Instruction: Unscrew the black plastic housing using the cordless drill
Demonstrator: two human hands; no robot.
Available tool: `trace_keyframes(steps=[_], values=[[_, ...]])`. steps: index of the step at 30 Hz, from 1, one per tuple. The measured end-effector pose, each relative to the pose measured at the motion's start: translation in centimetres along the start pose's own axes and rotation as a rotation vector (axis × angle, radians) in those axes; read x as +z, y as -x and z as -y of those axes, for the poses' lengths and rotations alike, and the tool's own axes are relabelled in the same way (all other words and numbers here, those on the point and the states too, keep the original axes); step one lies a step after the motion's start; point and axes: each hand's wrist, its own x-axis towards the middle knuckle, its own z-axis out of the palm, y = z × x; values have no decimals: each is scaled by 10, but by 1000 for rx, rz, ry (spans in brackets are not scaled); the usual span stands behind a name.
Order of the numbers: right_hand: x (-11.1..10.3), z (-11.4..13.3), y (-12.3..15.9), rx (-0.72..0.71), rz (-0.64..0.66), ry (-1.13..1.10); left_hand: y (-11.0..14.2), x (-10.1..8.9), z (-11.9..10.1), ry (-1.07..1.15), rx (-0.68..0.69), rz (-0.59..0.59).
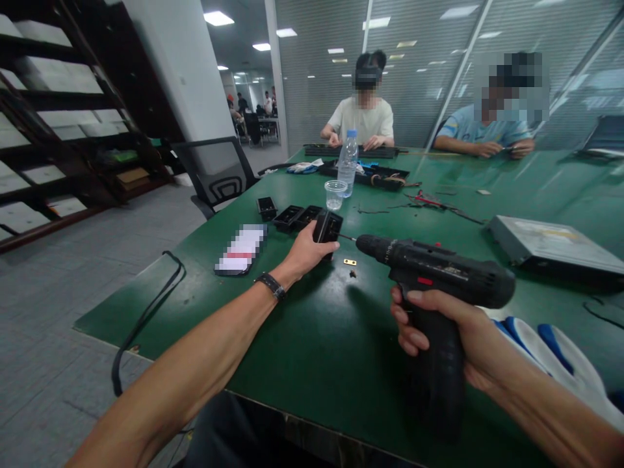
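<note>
My left hand (308, 253) grips a small black plastic housing (327, 227), its open side turned to the right. In my right hand (439, 318) is a black cordless drill (433, 263), my fingers wrapped round its handle. The thin bit (347, 237) points left at the housing; I cannot tell whether its tip touches. Below the bit a small brass-coloured plate (350, 262) with two holes lies on the green table (302, 344), near a small dark piece (353, 274). Several similar black housings (288, 218) stand just behind my left hand.
A phone (241, 250) lies left of my hand. Behind are a plastic cup (335, 195) and a water bottle (348, 166). A metal box (556, 250) is at right, with white-and-blue gloves (560, 357) beside my right forearm. Two people (363, 120) sit across the table.
</note>
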Motion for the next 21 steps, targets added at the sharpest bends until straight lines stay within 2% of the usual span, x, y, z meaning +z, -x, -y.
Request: trace_keyframes(steps=[15,21], values=[[4,-1,1,-13,-2,-37,-1,-1,3,-12,1,10],[-1,-5,-3,-34,0,-28,-2,0,4,-37,-2,-4]])
